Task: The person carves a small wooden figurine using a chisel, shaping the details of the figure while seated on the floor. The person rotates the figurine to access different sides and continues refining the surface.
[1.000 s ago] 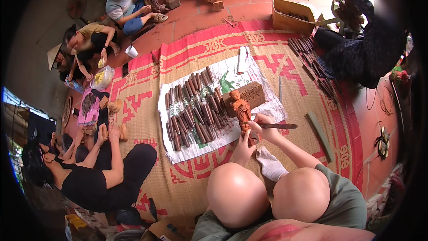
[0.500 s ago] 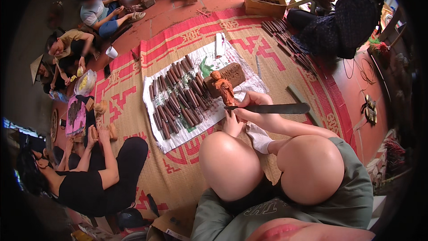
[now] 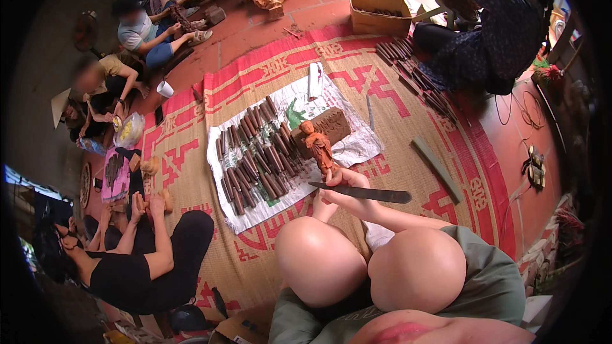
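A reddish-brown carved wooden figurine (image 3: 319, 145) of a robed person stands nearly upright above the near edge of a white sheet. My left hand (image 3: 324, 208), partly hidden behind my knees and the other hand, appears closed around the figurine's base. My right hand (image 3: 350, 179) is closed on a dark flat knife-like blade (image 3: 376, 193), which lies crosswise just below the figurine. Behind the figurine is a brown block (image 3: 331, 125) with a rough, carved-looking surface. Left of it, several dark-handled carving tools (image 3: 261, 153) lie in rows on the white sheet (image 3: 290, 196).
A patterned straw mat (image 3: 382, 95) spreads beneath everything. On its right lies a greenish-grey bar (image 3: 437, 169); more tools (image 3: 417, 79) lie farther back by a seated person. A cardboard box (image 3: 380, 16) stands behind. Another person (image 3: 137, 248) sits at left; others work farther back.
The figurine, the blade and both my hands sit slightly lower in the picture. The blade has shifted left relative to the figurine. My view has tilted a little, and my knees appear closer together.
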Available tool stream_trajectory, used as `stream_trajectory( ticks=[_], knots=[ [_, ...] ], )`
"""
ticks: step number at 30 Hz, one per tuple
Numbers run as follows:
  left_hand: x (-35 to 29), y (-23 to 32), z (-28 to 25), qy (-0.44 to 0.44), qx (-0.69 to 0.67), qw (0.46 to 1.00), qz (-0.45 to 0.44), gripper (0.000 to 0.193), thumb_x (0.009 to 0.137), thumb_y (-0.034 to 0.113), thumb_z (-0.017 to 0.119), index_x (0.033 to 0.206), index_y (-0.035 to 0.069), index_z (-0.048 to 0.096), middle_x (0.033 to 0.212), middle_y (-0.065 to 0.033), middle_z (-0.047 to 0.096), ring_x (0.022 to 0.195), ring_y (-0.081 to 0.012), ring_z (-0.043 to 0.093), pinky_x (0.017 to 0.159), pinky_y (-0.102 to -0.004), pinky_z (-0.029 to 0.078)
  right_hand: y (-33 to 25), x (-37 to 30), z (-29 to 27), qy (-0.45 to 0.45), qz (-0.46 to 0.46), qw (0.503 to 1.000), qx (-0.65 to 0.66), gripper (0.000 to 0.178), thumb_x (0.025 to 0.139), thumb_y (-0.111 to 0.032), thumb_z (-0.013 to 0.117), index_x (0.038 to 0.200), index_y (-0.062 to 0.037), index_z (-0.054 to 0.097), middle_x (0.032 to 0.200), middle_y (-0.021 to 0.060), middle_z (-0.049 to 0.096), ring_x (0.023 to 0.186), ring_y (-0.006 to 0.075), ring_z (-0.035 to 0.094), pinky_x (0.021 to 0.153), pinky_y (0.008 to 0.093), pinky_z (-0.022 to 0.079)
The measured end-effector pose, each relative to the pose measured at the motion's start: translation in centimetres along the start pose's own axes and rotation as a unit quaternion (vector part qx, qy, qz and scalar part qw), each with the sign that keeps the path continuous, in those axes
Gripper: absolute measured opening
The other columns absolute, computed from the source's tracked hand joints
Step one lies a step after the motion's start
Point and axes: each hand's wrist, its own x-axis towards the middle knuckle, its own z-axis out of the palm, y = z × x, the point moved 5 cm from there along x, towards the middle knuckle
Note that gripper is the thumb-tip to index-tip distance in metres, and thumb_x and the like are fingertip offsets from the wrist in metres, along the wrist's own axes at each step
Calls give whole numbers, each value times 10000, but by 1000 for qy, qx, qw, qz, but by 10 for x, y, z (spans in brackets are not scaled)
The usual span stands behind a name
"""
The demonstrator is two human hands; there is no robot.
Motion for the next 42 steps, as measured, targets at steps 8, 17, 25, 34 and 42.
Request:
stream_trajectory(
  ticks=[8, 17, 25, 34, 42],
  knots=[
    [0, -4, -6, -10, 16, 1000, -3, 831, 814, 248, 676, 1489, 85, 219, 1440, -271, 334, 1175, -444, 499, 974, -475, 439, 2, -5, -25, 25, 8, 1000, -17, 155, 841, -19, 684, 873, 32, 541, 866, 116, 684, 796, 118, 666, 691, 249, 546],
    [-10, -7, -27, 37, 106, 993, 34, 848, 809, 248, 685, 1500, 103, 216, 1463, -221, 340, 1206, -438, 480, 978, -472, 438, 53, 35, -76, -8, 19, 984, -177, 151, 817, -54, 691, 816, 32, 566, 655, 102, 652, 536, 96, 627, 438, 242, 451],
    [-11, -13, -30, 47, 90, 991, 84, 850, 792, 216, 696, 1480, 47, 225, 1501, -148, 320, 1263, -360, 456, 1000, -440, 426, 118, 72, -107, 98, 49, 986, -127, 156, 814, -97, 709, 783, 27, 620, 682, 93, 678, 612, 98, 645, 539, 256, 506],
    [-10, -12, -24, 128, 46, 988, 67, 802, 710, 193, 765, 1387, 42, 361, 1391, -143, 429, 1227, -339, 491, 973, -426, 443, 167, 54, -98, 34, 64, 970, -233, 165, 843, -126, 685, 801, 8, 599, 612, 74, 622, 513, 114, 582, 484, 278, 457],
    [8, -9, -15, 124, 10, 992, 29, 711, 684, 189, 788, 1287, 21, 450, 1296, -168, 485, 1165, -356, 525, 959, -418, 453, 172, 71, -92, 5, 18, 956, -293, 188, 820, -149, 680, 820, 18, 594, 719, 151, 608, 642, 258, 608, 622, 350, 484]
  ],
)
